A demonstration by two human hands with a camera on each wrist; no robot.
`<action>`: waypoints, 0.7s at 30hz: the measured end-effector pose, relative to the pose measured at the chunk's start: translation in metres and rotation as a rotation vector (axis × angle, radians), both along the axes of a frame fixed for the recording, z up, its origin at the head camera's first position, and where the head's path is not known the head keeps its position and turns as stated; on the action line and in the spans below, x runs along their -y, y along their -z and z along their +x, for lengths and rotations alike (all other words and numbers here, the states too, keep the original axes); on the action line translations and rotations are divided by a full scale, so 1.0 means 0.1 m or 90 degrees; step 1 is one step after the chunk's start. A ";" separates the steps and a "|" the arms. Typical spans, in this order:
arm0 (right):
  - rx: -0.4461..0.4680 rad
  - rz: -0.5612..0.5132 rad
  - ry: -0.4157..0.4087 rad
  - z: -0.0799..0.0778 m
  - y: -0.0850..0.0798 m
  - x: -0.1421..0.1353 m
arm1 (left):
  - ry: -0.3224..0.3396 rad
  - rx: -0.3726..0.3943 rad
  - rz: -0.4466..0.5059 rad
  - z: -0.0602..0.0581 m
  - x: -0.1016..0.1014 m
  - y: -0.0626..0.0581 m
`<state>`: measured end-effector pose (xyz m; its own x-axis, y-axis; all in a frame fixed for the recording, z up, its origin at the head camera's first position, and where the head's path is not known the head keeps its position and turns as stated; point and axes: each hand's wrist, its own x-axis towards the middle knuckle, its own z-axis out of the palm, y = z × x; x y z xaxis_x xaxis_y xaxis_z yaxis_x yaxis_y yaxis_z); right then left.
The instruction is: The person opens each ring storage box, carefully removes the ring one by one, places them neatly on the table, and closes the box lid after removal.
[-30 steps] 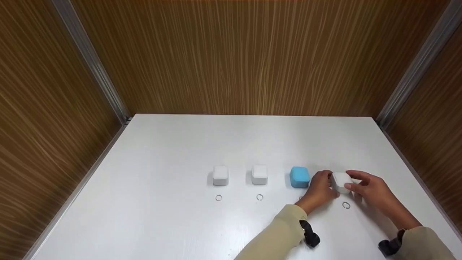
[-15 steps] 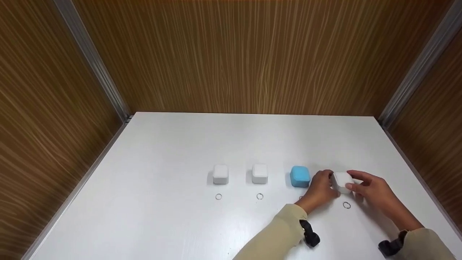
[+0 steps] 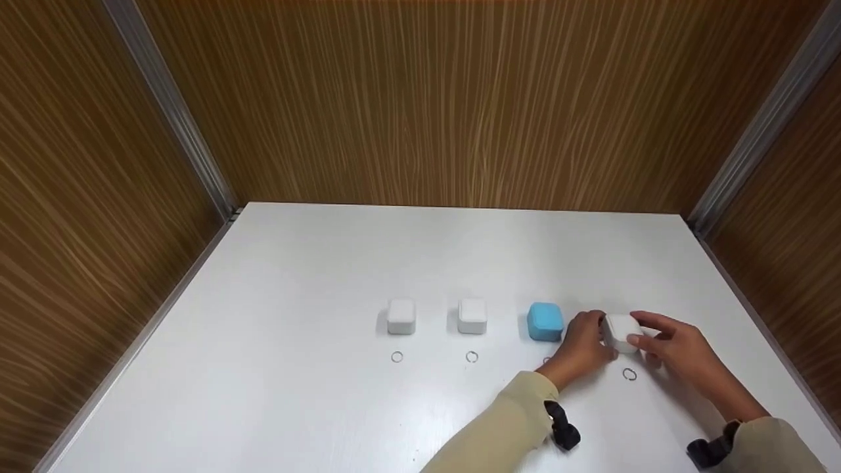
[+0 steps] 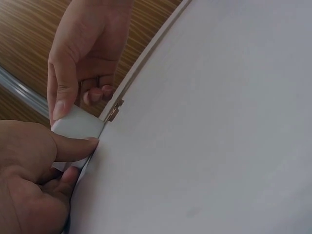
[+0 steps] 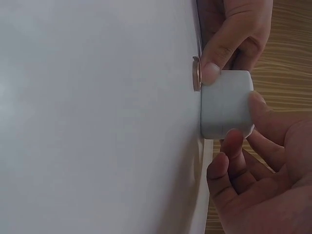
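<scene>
Both hands are at a small white ring box [image 3: 622,334], the rightmost of a row, which sits on the white table. My left hand [image 3: 582,345] holds its left side, thumb low at the front. From the right, my right hand [image 3: 683,351] grips its upper part, thumb on the front edge and index finger at the back. A faint seam runs around the white box [image 5: 226,105] in the right wrist view, and its lid is down. Just in front lies an open-ended ring [image 3: 635,376]. The left wrist view shows both thumbs on the box [image 4: 80,124].
A blue ring box [image 3: 545,322] stands just left of my left hand, with a ring partly hidden by the wrist. Farther left are two more white boxes, the nearer box [image 3: 472,316] and the far-left box [image 3: 401,317], each with a ring before it. Wood-grain panels [image 3: 420,105] enclose the table.
</scene>
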<state>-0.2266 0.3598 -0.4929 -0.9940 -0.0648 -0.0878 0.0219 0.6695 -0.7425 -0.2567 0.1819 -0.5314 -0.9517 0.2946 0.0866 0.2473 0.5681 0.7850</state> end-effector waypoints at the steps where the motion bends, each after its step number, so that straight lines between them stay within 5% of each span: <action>1: 0.002 0.000 0.001 0.00 0.00 0.00 | 0.001 -0.004 -0.002 0.00 0.00 0.00; 7: 0.001 0.003 -0.002 -0.02 -0.01 -0.03 | 0.010 -0.034 -0.019 -0.02 -0.01 0.01; 11: -0.009 0.021 -0.026 -0.03 -0.02 -0.03 | 0.011 -0.005 -0.021 0.00 -0.02 -0.04; 17: -0.043 0.074 -0.054 -0.07 -0.07 -0.06 | -0.020 0.063 -0.044 0.06 -0.06 -0.28; 21: -0.056 0.105 -0.046 -0.11 -0.13 -0.04 | -0.021 0.046 -0.042 0.09 -0.03 -0.45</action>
<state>-0.2380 0.3642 -0.4797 -0.9916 -0.1288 -0.0157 -0.0915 0.7798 -0.6193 -0.2479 0.1846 -0.4863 -0.9641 0.2656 -0.0016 0.1712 0.6262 0.7606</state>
